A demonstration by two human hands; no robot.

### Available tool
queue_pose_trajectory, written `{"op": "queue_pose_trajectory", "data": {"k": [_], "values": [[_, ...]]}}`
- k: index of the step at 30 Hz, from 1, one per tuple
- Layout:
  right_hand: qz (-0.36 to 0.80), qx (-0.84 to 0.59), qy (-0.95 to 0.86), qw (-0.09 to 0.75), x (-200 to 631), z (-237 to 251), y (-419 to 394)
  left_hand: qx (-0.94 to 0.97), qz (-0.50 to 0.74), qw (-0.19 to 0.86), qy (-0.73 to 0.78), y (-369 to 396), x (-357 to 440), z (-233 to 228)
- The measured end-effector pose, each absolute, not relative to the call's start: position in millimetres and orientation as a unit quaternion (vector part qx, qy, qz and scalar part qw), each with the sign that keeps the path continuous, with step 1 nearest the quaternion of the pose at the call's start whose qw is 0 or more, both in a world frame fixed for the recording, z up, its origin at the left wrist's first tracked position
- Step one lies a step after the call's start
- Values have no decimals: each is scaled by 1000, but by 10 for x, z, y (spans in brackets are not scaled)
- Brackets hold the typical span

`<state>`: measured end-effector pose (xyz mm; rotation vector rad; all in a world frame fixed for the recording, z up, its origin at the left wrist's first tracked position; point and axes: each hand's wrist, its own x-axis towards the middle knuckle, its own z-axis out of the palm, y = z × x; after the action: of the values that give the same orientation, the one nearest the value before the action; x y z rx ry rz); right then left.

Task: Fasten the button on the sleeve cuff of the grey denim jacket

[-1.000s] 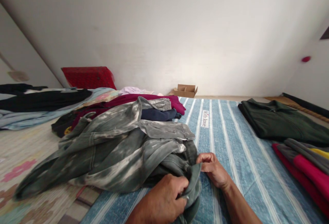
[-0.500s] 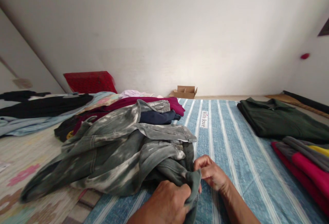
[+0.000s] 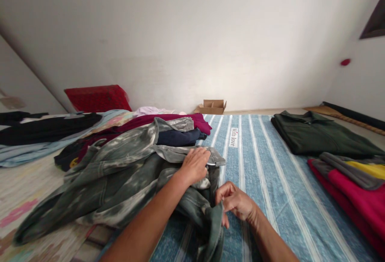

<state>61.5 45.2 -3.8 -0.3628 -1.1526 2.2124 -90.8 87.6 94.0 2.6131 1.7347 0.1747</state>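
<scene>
The jacket is a grey-green denim piece with pale bleached streaks, crumpled into a loose heap with seams and a flap showing. It lies on the left half of the blue striped mat, spilling leftward onto a patterned cloth. The left hand rests palm down on the jacket's upper right part, fingers spread flat over a folded flap, grip open and closed on nothing. The right hand is just beside the heap's near right corner, its grip pinched shut on a dark edge of the jacket that hangs toward the viewer. The heap's long axis runs from the near left to the far right, its bunched end nearest the hands. Behind it lie a maroon garment and a navy one; to the right, well apart, a folded dark green shirt and a red and grey folded stack.
</scene>
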Motion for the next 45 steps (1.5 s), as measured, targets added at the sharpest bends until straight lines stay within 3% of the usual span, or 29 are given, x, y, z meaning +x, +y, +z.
{"op": "queue_pose_trajectory", "data": {"k": [5, 18, 30, 34, 39, 42, 45], "values": [[837, -143, -429, 307, 600, -22, 452, 793, 24, 24, 608, 1244, -944, 823], [840, -154, -427, 296, 587, 31, 437, 727, 213, 114, 642, 1552, -1238, 775], [831, -150, -407, 349, 589, -86, 455, 665, 352, 179, 633, 1409, -1333, 701], [822, -150, -401, 375, 635, -74, 464, 670, 365, 154, 628, 1471, -1303, 906], [783, -187, -388, 448, 736, -48, 505, 709, 346, 86, 609, 1741, -1151, 1496], [753, -215, -371, 499, 822, -57, 549, 758, 250, -48, 601, 1913, -985, 1793], [719, -241, -365, 540, 916, -94, 609, 753, 206, -106, 616, 2045, -872, 1869]]}}
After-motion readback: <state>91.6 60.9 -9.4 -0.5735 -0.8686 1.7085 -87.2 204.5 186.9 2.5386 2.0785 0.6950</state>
